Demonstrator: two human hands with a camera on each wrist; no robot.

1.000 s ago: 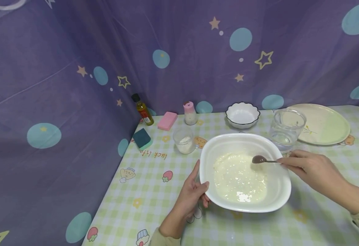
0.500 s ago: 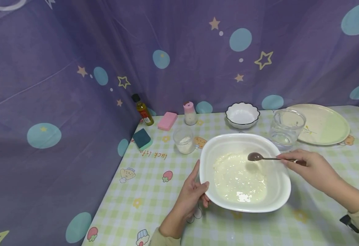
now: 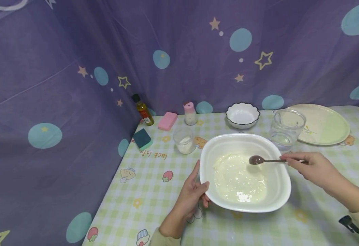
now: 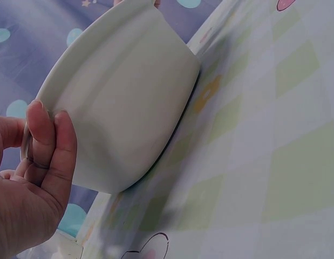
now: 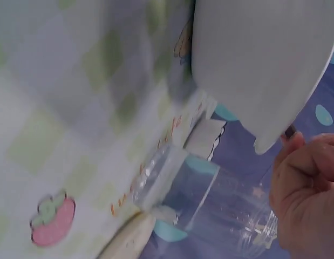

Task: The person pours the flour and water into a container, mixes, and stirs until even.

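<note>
A large white basin (image 3: pixel 279 184) holds a pale, wet, lumpy batter (image 3: pixel 239 179). My left hand (image 3: pixel 190 193) grips its left rim, thumb over the edge and fingers beneath; the left wrist view shows those fingers (image 4: pixel 63 145) curled at the handle-like lip of the basin (image 4: pixel 123 102). Between thumb and fingers, my right hand (image 3: pixel 317 171) pinches the thin handle of a brown spoon (image 3: pixel 256 160). The spoon's bowl hangs above the batter, at the basin's upper right. In the right wrist view, the basin's wall hides most of the spoon, and my right hand (image 5: pixel 309 186) is beside its rim.
Behind the basin stand a clear jar of water (image 3: pixel 285 131), a scalloped white bowl (image 3: pixel 242 116) and an oval plate (image 3: pixel 330 126). Further left are a plastic cup of white powder (image 3: pixel 184 141), a pink-topped shaker (image 3: pixel 190 114), a pink sponge (image 3: pixel 167 121), a dark green sponge (image 3: pixel 142 139) and an oil bottle (image 3: pixel 143 111).
The spoon shifted left over the batter, then slightly back right and a little lower. My right hand's grip moved along the handle. The left hand and the basin stayed put.
</note>
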